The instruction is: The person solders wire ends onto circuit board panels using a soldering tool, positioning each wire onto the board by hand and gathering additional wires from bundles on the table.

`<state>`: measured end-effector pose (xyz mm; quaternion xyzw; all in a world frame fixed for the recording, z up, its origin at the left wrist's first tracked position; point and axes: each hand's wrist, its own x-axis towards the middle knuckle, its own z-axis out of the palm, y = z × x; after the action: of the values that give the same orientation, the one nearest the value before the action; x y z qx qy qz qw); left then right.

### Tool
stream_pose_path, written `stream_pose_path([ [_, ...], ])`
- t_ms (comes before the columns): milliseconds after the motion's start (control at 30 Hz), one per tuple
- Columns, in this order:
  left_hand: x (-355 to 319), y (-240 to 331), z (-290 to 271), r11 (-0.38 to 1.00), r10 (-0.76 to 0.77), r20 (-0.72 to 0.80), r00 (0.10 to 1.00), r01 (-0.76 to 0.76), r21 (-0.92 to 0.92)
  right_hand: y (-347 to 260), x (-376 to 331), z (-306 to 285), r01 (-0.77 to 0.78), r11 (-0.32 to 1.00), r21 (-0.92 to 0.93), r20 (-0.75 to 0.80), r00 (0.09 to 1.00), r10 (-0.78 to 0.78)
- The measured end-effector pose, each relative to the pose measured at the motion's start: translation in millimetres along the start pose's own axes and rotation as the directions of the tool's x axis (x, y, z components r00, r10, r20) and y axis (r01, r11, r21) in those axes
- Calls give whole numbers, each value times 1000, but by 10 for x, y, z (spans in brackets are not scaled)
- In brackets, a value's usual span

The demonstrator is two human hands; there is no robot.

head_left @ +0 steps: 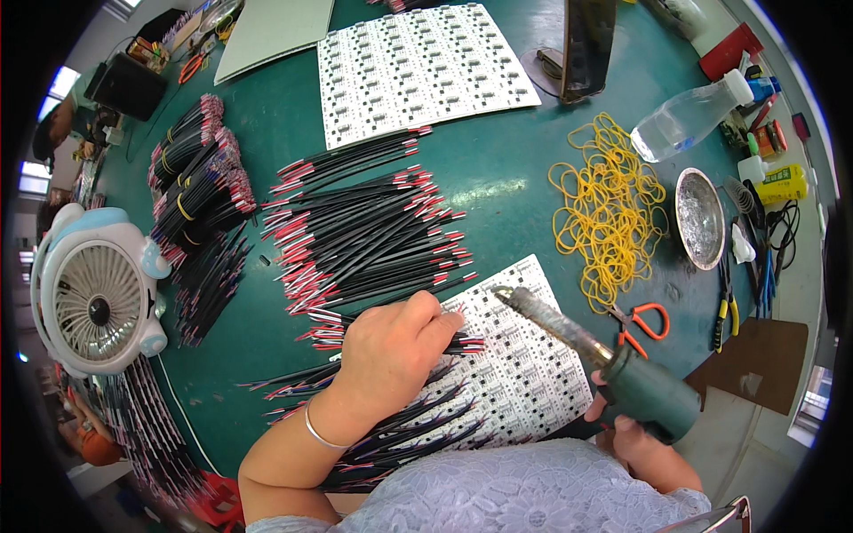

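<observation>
My left hand point(395, 342) is closed over a small bunch of short black wires point(466, 343) with red and white ends. It sits above the left side of a white circuit board panel point(542, 382) covered with small dark parts. My right hand point(635, 441) grips a dark green soldering gun point(653, 391) from below. Its long metal tip point(505, 293) points left over the panel's upper part, to the right of my left fingers. Black wires point(400, 435) fan out along the panel's lower left side. A wide pile of cut wires point(364, 235) lies just beyond my left hand.
Farther off lies another white board panel point(418, 71). Yellow rubber bands point(613, 213), a metal bowl point(700, 218), a clear bottle point(689, 120) and orange-handled cutters point(641, 324) are on the right. A small fan point(98, 302) and bundled wires point(200, 178) stand left.
</observation>
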<state>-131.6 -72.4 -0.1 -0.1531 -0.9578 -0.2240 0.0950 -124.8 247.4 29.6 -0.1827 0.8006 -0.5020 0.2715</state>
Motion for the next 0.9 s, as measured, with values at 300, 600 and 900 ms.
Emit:
stream_pose_path([
  [300, -26, 145, -513, 994, -100, -99, 990, 94, -64, 53, 22, 151, 88, 883, 462, -273, 961, 47],
  [600, -76, 412, -189, 985, -55, -11, 998, 56, 164, 301, -119, 46, 94, 991, 95, -26, 995, -92],
  [900, -159, 299, 59, 989, -39, -26, 999, 42, 140, -37, -28, 89, -42, 999, -10, -87, 995, 41],
])
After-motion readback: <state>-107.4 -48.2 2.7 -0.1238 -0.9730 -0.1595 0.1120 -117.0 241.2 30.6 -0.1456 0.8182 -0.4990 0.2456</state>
